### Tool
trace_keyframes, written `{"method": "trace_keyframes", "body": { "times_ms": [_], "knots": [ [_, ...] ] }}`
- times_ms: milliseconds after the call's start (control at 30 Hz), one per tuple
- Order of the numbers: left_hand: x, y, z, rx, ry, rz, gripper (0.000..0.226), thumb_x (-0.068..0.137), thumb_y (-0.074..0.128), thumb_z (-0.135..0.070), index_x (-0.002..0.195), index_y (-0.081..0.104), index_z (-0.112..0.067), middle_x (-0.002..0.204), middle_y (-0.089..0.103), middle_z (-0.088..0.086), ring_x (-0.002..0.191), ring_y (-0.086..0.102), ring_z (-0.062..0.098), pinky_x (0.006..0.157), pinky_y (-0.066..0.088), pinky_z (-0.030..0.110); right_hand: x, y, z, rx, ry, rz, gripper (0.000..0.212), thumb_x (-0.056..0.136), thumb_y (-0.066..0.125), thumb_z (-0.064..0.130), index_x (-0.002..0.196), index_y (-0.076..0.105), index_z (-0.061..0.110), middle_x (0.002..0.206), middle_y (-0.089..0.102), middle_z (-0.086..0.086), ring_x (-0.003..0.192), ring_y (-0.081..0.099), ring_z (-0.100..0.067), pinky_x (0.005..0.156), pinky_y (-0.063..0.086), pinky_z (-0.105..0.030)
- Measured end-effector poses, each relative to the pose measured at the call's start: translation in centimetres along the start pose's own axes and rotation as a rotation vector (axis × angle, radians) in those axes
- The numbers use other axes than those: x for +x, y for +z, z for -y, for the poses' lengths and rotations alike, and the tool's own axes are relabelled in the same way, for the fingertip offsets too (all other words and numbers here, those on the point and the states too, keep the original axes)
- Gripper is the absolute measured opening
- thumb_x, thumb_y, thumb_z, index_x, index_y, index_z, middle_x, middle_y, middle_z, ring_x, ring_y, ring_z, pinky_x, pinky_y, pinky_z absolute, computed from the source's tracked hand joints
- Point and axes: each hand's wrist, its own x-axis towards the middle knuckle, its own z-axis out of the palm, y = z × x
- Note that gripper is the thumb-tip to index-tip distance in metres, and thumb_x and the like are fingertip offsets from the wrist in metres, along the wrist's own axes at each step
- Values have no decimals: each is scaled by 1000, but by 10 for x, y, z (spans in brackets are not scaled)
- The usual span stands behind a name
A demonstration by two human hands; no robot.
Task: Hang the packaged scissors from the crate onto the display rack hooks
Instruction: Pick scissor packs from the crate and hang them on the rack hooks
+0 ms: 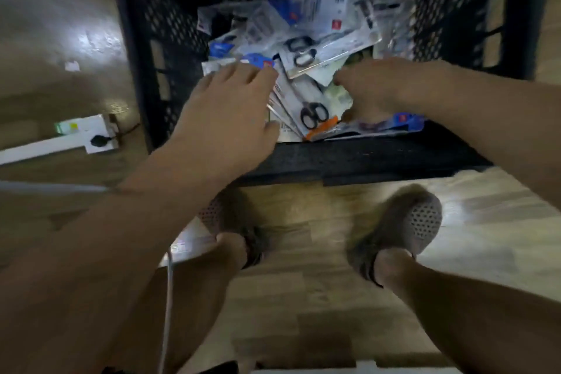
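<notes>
A black perforated crate (364, 158) stands on the floor in front of me, holding a loose pile of several packaged scissors. One pack with black handles (314, 114) lies near the front, another (303, 51) further back. My left hand (230, 109) lies spread over the packs at the crate's front left, fingers fairly straight. My right hand (379, 88) reaches in from the right, its fingers and thumb curled into the pile around a pack's edge; blur hides the exact grip. The display rack is out of view.
My feet in grey perforated shoes (403, 222) stand on the wood floor just before the crate. A white power strip (91, 136) with a black plug lies to the left. A thin white cable (168, 297) hangs by my left leg.
</notes>
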Motion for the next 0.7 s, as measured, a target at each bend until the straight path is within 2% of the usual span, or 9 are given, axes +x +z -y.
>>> {"method": "trace_keyframes", "body": {
  "times_ms": [133,200,267,300,367,467,567,633,700],
  "knots": [
    [26,22,8,149,-37,-68,69,90,46,-55,147,46,-17,139,59,14,128,53,38,102,46,52,90,42,10,-152,-115,48,39,92,61,45,108,65,10,94,68,-11,72,59,-26,60,46,-31],
    [40,29,11,201,15,-95,66,91,45,-56,144,50,-16,132,63,14,121,59,40,97,51,54,127,47,18,-193,-111,78,32,94,61,36,92,70,5,83,71,-14,61,55,-23,61,51,-33],
    [47,38,21,252,70,-123,57,96,44,-54,138,54,-16,126,66,14,113,63,41,91,55,56,151,34,14,-205,-89,85,32,93,65,32,75,69,6,63,70,-10,59,60,-23,71,59,-37],
    [51,39,27,278,80,-131,55,97,43,-55,136,54,-17,125,67,12,111,64,40,89,56,55,157,23,9,-190,-93,47,32,93,67,31,73,67,6,60,69,-8,59,63,-24,68,58,-36],
    [60,32,36,340,60,-143,61,96,37,-61,136,54,-18,126,67,10,111,65,38,88,56,52,162,-1,-2,-182,-139,-104,26,93,66,30,80,64,7,75,68,-8,64,62,-24,65,55,-36],
    [64,2,37,359,-38,-167,71,89,33,-66,138,53,-20,129,67,8,116,63,37,92,55,50,155,-36,-9,-281,-144,-293,30,91,63,31,112,62,11,104,64,-6,85,60,-26,74,54,-38],
    [50,-20,21,313,-134,-241,63,91,42,-61,144,48,-27,134,63,4,123,59,33,97,50,47,132,-68,-15,-255,-146,-440,18,94,60,28,103,56,13,108,61,-6,87,59,-25,76,53,-38],
    [40,-19,8,253,-166,-317,58,91,45,-57,142,47,-30,127,63,2,117,60,31,93,50,46,130,-76,-23,-273,-121,-494,38,95,60,33,127,54,14,121,59,-10,108,60,-32,84,50,-41],
    [45,-14,6,222,-152,-298,57,92,45,-56,142,45,-29,128,61,2,117,59,30,94,50,46,135,-70,-33,-244,-99,-474,64,95,60,45,149,39,17,140,55,-14,123,56,-36,93,48,-43]
  ]
}}
